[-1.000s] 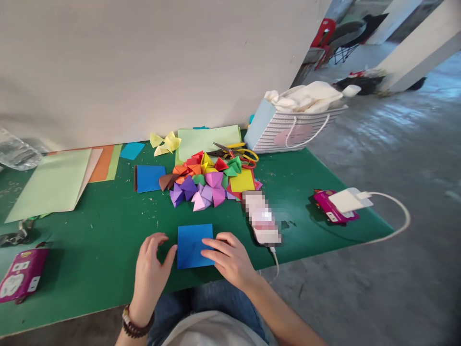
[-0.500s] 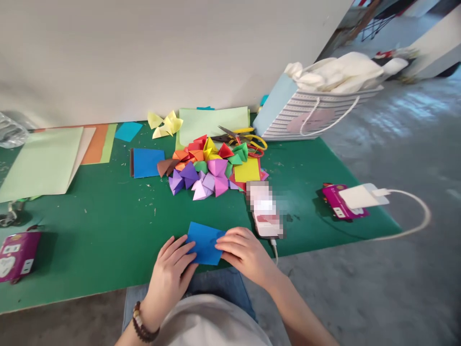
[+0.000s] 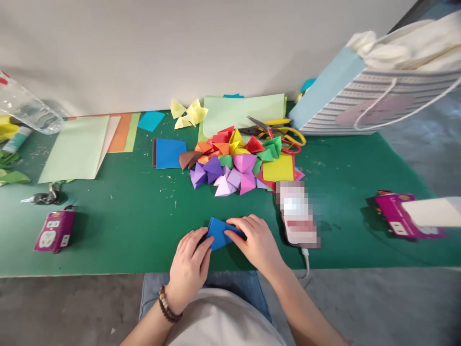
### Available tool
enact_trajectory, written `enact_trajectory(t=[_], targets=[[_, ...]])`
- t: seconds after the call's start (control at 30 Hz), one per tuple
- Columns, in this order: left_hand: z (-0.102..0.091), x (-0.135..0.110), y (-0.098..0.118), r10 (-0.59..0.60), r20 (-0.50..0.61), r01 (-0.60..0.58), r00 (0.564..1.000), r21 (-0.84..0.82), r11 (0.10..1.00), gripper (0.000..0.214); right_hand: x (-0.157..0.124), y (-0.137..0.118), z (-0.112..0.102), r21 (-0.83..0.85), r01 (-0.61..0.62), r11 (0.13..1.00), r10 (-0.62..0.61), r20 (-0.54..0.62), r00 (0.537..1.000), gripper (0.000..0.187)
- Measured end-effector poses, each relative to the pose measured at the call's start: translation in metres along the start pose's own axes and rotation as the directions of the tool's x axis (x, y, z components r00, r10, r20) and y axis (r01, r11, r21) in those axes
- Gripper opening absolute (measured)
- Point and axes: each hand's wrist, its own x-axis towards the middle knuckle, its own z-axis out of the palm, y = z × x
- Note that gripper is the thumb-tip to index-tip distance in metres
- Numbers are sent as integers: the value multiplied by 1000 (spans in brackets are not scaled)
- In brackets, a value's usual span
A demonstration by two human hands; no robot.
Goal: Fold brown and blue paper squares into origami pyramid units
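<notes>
Presently, both hands are on one blue sheet (image 3: pixel 218 234), just inside the front edge of the worktop (image 3: pixel 126 230). Left hand (image 3: pixel 190 263): fingers and thumb narrow on the sheet's left end. Right hand (image 3: pixel 260 244): thumb and fingers pinching the right end. Sheet appears doubled over and lies askew to that edge; fingers hide some corners, so layer alignment cannot be told.

Judged risks: a crooked crease, if either grip slips or the layers creep before pressing; a corner bent over the front edge, if the sheet drifts nearer the person. Right of the hands, a phone (image 3: pixel 297 216) lies near the front edge, its white cable (image 3: pixel 307 263) hanging over; the right forearm could snag it and drag the phone. Beyond, toward the back edge: folded paper pieces (image 3: pixel 245 163), loosely heaped, easily scattered by a reaching sleeve; then scissors (image 3: pixel 256 122), blades apart
</notes>
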Motion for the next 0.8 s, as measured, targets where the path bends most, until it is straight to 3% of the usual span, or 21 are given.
enact_trajectory(t=[0.23,0.47,0.6,0.67,0.8], targets=[[0,3,0,-6,15,7,1000,-11,1000,32,-1,-2,4,-38,-22,999,20,-50,999,22],[-2,6,2,-35,-48,33,998,-49,998,41,-10,-13,3,156,-22,988,51,-185,981,16],[-13,16,1,-9,-192,-12,981,-107,994,51,-23,-21,-1,220,117,969,-66,-225,972,30],[-20,22,-3,34,-198,-69,980,-176,982,44,-29,-21,-3,177,175,969,-136,-212,968,33],[-28,31,-16,29,-127,-71,992,-347,935,19,-36,-16,-9,45,252,967,-239,-196,951,30]])
